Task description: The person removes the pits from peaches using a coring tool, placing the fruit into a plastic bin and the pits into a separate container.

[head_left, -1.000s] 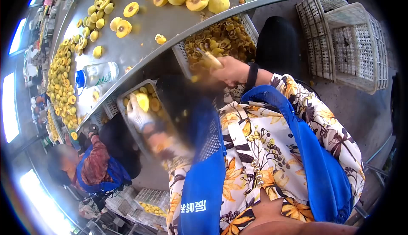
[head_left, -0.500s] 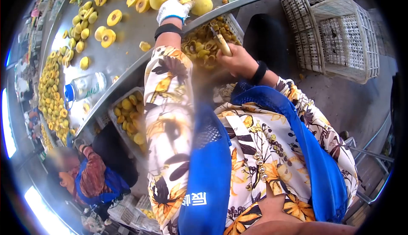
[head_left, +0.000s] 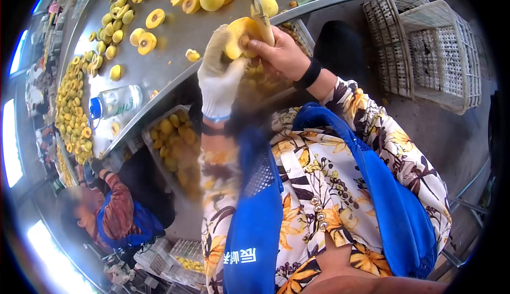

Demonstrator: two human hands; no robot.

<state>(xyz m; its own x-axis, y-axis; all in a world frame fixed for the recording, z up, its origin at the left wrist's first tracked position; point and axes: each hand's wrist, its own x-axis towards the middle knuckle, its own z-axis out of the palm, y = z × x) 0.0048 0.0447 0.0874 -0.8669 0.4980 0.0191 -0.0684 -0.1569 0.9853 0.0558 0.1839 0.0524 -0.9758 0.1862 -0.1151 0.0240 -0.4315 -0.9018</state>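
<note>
Broadly, the metal table (head_left: 175, 36) spreads beyond and left of the grip, and its lip (head_left: 340, 0) slants behind both hands, the likeliest edge to knock against. White plastic crates (head_left: 383, 49) stand well right of the grip; a fruit-filled crate (head_left: 161, 162) sits left of it, nearer the body. Just left of the grip, bare metal offers sideways room as far as the scattered peach halves (head_left: 146, 43); the capped water bottle (head_left: 121, 101) lies farther off, nearer the body.

At the lip, the gloved left hand (head_left: 218, 84) is clamped round a halved yellow peach (head_left: 240, 31), raised with its cut face toward the right hand (head_left: 284, 55). That hand is wrapped round a pale-handled pitting tool (head_left: 264, 25), metal end upright past the fruit, thumb beside the brown centre (head_left: 244, 40) (stone or hollow, I cannot tell). The step looks like pitting this half; the next move seems to call for a steady left hold and the metal end kept off the left hand.
</note>
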